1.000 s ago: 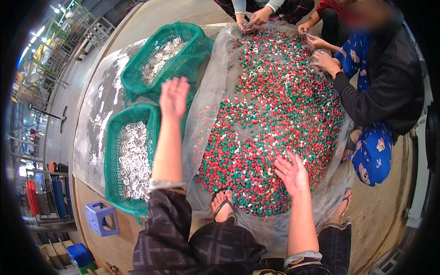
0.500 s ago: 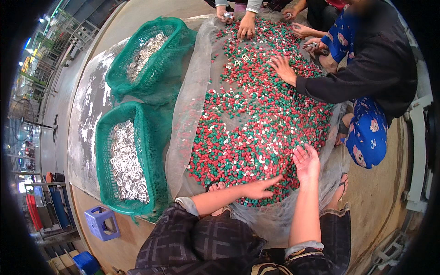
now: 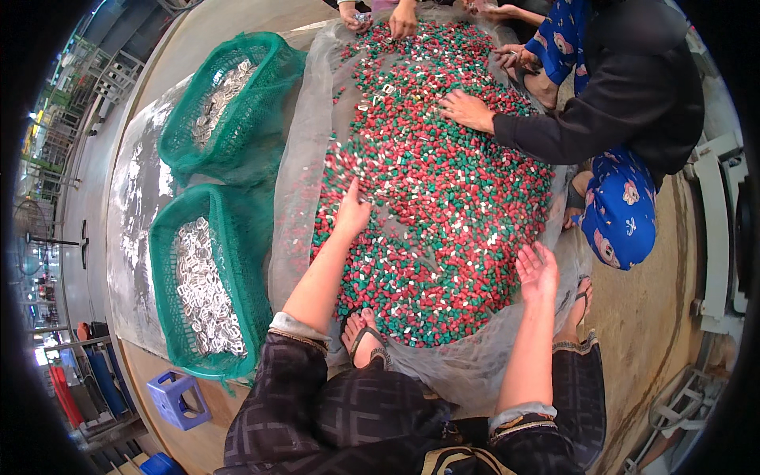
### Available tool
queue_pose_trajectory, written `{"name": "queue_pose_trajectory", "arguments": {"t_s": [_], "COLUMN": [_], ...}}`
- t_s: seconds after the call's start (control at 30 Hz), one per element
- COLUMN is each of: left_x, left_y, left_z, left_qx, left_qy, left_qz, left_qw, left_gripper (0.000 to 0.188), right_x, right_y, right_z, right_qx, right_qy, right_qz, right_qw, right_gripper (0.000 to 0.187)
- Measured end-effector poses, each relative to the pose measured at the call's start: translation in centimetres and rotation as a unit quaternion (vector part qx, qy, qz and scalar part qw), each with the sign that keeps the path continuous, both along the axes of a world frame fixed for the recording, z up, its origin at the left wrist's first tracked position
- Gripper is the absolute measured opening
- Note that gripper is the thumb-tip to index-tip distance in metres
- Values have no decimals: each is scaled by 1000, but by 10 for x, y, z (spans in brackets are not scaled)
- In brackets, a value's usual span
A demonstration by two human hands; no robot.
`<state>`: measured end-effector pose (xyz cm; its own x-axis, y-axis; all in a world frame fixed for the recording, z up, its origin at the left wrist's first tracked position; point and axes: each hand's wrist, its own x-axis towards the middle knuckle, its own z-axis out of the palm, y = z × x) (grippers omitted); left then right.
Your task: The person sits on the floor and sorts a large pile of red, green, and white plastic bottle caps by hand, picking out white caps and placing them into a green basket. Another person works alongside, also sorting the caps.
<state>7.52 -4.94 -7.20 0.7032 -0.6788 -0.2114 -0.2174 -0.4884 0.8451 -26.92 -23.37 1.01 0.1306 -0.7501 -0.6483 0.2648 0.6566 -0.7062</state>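
A thick spread of small red, green and white pebble-like pieces (image 3: pixel 443 229) covers a sheer white mesh sheet (image 3: pixel 297 178). My left hand (image 3: pixel 354 212) is at the spread's left side with its index finger stretched out, and pieces just beyond the fingertip are blurred by motion. Over the right edge of the spread, my right hand (image 3: pixel 538 271) is turned palm up, fingers apart and slightly curled, with nothing in it. A few pale metal loops (image 3: pixel 389 89) lie among the pieces farther off.
Two green net-lined baskets (image 3: pixel 158 293) of silvery buckle-like metal parts (image 3: pixel 207 289) stand at left. A co-worker's hand (image 3: pixel 469 111) rests on the spread; other people's hands (image 3: pixel 402 20) are at its far end. A purple stool (image 3: pixel 179 398) stands at lower left.
My left hand has swung from the near middle to the left side of the spread, stirring pieces there. My right hand stays palm up. The whole view has shifted slightly.
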Motion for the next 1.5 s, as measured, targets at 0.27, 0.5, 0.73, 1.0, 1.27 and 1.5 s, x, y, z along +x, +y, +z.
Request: {"name": "queue_pose_trajectory", "arguments": {"t_s": [0.27, 0.5, 0.73, 1.0, 1.27, 1.5], "left_x": [-228, -142, -47, -167, -8, -68], "left_y": [24, -6, 16, 96, 45, 116], "left_z": [58, 38, 44, 27, 36, 58], "left_qx": [-114, 51, -83, -83, -53, 127], "left_qy": [144, 35, -74, 73, -170, -123], "left_qz": [-458, -419, -162, -547, -237, -458], "left_qw": [870, 906, 981, 830, 955, 871], "left_gripper": [65, 66, 62, 65, 48, 23], "right_x": [17, 5, -1, 23, 13, 58], "right_y": [7, 1, 0, 14, 4, 54], "right_z": [-8, -1, -4, -2, 8, -8], "right_qx": [16, -8, -25, -2, -41, -128], "right_qy": [15, 27, 43, 31, 76, 177], "right_qz": [11, 23, 22, 64, 63, 304], "right_qw": [1000, 999, 999, 997, 994, 927], "right_gripper": [41, 42, 40, 36, 38, 16]}}
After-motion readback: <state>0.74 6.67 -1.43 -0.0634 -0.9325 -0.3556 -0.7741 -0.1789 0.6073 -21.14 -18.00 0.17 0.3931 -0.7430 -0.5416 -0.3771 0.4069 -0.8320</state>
